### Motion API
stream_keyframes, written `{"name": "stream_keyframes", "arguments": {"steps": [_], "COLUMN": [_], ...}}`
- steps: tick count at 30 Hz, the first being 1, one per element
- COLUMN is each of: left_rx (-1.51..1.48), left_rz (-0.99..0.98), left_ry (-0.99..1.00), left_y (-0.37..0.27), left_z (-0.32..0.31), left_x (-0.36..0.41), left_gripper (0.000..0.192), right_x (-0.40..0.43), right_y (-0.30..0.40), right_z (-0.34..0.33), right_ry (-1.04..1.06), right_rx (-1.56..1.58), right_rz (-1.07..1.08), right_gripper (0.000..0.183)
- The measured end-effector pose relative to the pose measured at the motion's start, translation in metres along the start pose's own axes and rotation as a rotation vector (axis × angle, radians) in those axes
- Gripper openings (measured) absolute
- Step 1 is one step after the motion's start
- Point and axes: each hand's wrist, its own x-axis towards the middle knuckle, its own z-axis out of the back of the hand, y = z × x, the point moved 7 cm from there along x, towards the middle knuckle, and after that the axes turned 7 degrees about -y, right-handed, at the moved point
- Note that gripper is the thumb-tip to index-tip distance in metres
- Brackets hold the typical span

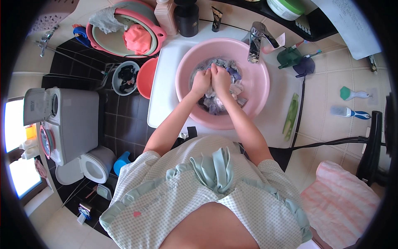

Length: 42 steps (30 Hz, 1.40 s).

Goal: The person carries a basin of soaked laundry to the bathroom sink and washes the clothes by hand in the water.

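Note:
A round pink plastic basin (262, 84) stands on the white washbasin counter in front of me, under the faucet. Wet clothing (214, 101) in grey, white and purple lies in sudsy water at its bottom. My left hand (202, 82) and my right hand (220, 79) meet over the middle of the basin, knuckles up and fingers curled into the grey cloth. Their backs hide most of what is between the fingers. A purple cloth piece (233, 74) shows just beyond my right hand.
A chrome faucet (255, 43) reaches over the basin's far rim. Bottles (186, 18) stand behind it. A pink-rimmed tub (160, 34) with clothes, a red basin (145, 77) and a bucket of dark clothes (125, 77) are at left. Cut aloe pieces (291, 116) lie at right.

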Motion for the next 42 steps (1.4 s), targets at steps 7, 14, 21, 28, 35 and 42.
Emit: {"name": "stream_keyframes", "arguments": {"steps": [7,14,21,28,35,42], "left_rx": [-0.091,-0.254,-0.375,0.404,0.924,0.729], "left_rz": [0.101,0.325,0.589,-0.052,-0.276,-0.294], "left_ry": [0.037,0.173,0.345,0.182,0.182,0.250], "left_y": [0.006,0.009,0.014,0.073,0.082,0.070], "left_z": [-0.001,-0.005,0.010,0.008,-0.015,-0.001], "left_x": [-0.003,-0.017,-0.018,0.024,0.012,0.030], "left_gripper": [0.038,0.041,0.043,0.034,0.038,0.033], "right_x": [0.006,0.007,-0.014,0.007,-0.011,0.006], "right_y": [0.006,-0.019,-0.111,-0.092,-0.096,-0.109], "right_z": [0.000,-0.018,-0.046,-0.032,-0.058,-0.040], "right_ry": [0.021,0.131,0.654,0.384,0.426,0.440], "right_rx": [-0.057,-0.021,0.701,-0.309,-0.668,-0.193], "right_rz": [0.026,0.003,-0.914,0.076,0.235,-0.167], "right_gripper": [0.041,0.038,0.041,0.034,0.036,0.034]}}
